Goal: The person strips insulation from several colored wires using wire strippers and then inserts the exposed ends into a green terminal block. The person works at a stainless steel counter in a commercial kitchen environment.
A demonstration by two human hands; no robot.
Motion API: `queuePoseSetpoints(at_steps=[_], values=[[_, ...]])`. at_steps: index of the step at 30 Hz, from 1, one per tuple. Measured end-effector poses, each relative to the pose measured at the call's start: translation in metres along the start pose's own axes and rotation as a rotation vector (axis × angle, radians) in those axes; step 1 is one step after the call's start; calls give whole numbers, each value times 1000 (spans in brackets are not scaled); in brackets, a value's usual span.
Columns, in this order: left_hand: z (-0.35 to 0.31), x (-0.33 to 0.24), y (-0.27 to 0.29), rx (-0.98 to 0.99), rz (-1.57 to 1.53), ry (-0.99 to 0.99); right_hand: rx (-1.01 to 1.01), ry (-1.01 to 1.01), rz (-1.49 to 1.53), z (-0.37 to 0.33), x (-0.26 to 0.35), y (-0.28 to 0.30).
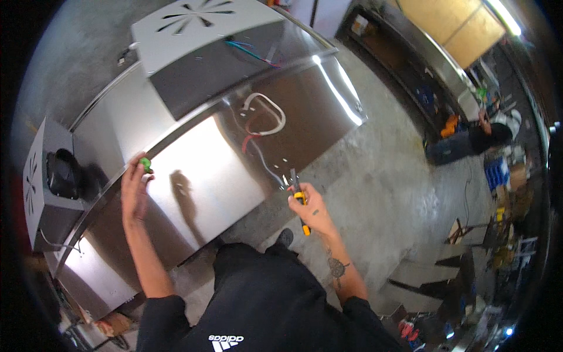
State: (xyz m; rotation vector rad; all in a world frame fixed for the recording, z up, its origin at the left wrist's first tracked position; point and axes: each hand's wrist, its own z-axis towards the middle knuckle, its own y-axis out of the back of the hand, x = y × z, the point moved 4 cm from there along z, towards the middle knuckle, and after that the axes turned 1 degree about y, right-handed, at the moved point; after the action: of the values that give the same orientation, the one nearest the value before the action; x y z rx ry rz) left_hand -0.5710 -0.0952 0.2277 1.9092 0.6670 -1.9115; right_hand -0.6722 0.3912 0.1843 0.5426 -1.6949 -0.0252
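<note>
Over the far rim of the metal sheet, my left hand [135, 196] pinches a small bright green piece [146, 165] between thumb and fingers. Its exact kind cannot be made out. My right hand [314, 210] is closed round a yellow-and-black pliers-like tool [301, 202], its grey tip pointing away from me beyond the sheet's near edge. A thin pale wire [265, 162] runs across the sheet and ends close to that tip. Farther up lies a white cable loop [283, 119] with a red wire [251, 138] beside it.
The shiny metal sheet [193, 152] spans the bench. A grey box with slotted top [199, 35] stands at its back, coloured wires [249, 51] hanging out. Another slotted grey box [44, 182] stands left. A person [478, 139] and shelves [404, 76] are at the right.
</note>
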Motion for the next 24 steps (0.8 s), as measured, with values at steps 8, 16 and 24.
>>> queuePoseSetpoints(at_steps=[8, 16, 24], values=[[-121, 90, -403, 419, -1092, 954, -96, -56, 192, 8, -16, 138], [-81, 96, -541, 674, -196, 619, -101, -49, 120, 81, -42, 206], [24, 95, -623, 511, -372, 625, -104, -112, 546, 198, -28, 284]])
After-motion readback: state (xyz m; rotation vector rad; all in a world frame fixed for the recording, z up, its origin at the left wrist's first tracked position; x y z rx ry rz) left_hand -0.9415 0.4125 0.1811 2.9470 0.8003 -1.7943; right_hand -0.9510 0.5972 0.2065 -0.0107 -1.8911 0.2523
